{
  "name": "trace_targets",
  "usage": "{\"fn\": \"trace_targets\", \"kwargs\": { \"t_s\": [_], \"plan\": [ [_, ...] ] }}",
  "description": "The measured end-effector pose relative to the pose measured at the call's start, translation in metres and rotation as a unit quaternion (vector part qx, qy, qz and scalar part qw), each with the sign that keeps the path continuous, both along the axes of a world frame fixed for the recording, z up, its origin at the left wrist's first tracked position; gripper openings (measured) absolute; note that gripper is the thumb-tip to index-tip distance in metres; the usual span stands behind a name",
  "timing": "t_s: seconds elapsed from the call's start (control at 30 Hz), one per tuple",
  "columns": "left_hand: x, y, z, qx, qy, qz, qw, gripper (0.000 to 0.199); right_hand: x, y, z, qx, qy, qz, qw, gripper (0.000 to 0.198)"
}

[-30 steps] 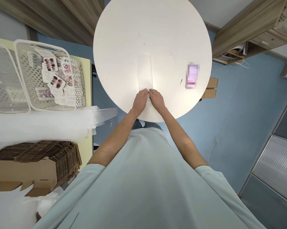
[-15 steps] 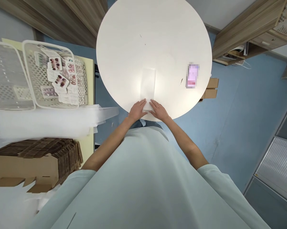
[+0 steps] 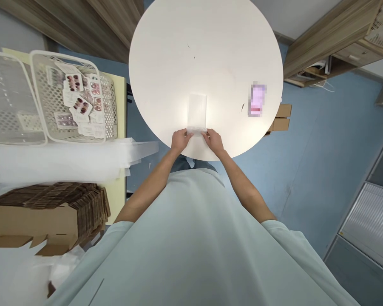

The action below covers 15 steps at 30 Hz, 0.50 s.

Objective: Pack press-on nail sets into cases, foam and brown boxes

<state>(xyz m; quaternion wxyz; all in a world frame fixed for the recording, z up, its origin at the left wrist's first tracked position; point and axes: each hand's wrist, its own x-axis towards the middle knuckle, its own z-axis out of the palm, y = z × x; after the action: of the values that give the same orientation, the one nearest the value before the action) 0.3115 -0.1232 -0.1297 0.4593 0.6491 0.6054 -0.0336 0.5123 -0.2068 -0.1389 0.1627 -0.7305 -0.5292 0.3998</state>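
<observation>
Translucent white rectangular sheet [image 3: 197, 111] on a round white tabletop [image 3: 165, 63], only partly folded imo.
Left hand [image 3: 180, 141] and right hand [image 3: 214, 141] are apart, each pinching one side of the turned-up near end; far stretch's still flat.

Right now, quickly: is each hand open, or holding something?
Left hand: closed, pinching the left side of the translucent sheet.
Right hand: closed, pinching its right side.

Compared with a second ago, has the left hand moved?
Yes: judged against the largest dark mark on the round table, the left hand has shifted leftward and toward the near edge.
</observation>
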Motion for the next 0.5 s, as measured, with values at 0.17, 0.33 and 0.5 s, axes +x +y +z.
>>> {"fn": "trace_targets", "kwargs": {
  "t_s": [0.17, 0.33, 0.5],
  "plan": [
    [0.013, 0.007, -0.005, 0.012, 0.053, 0.000, 0.999, 0.020, -0.002, 0.018, -0.012, -0.013, -0.016, -0.052, 0.998, 0.030],
    [0.018, 0.005, -0.005, 0.020, 0.042, 0.025, 0.999, 0.025, -0.004, 0.029, -0.014, -0.045, -0.032, -0.093, 0.994, 0.024],
    [0.024, 0.010, -0.011, 0.117, -0.044, -0.088, 0.988, 0.065, -0.006, 0.040, -0.008, 0.020, -0.091, -0.007, 0.996, 0.040]
  ]
}}
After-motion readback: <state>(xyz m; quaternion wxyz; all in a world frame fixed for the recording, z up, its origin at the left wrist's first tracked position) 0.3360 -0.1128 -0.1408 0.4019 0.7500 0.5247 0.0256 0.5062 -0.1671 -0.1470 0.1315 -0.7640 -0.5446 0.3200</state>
